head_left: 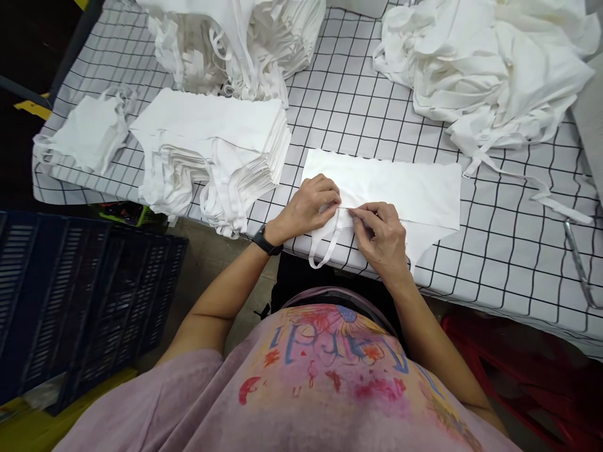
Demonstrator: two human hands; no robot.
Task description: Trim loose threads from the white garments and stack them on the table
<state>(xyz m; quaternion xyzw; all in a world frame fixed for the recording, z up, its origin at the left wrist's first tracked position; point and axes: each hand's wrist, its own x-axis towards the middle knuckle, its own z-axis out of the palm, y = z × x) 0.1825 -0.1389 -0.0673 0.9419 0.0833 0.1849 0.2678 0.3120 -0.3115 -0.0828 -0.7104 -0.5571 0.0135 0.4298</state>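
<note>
A white strappy garment, like a camisole (414,188), lies flat on the table in front of me, its scalloped edge away from me. My left hand (313,204) pinches the garment's near edge, thumb and fingers together. Close beside it, my right hand (381,235) also pinches that edge, by the strap. One strap (325,251) loops down towards the table's front edge. Left of my hands stands a neat stack of folded white camisoles (211,125), straps hanging over the table edge.
The checked tablecloth (339,81) covers the table. A loose white heap (485,63) lies at the back right, another pile (245,37) at the back left. A small white garment (89,132) lies far left. Metal scissors or tweezers (579,263) rest right. Blue crates (85,295) stand below left, a red stool (509,370) below right.
</note>
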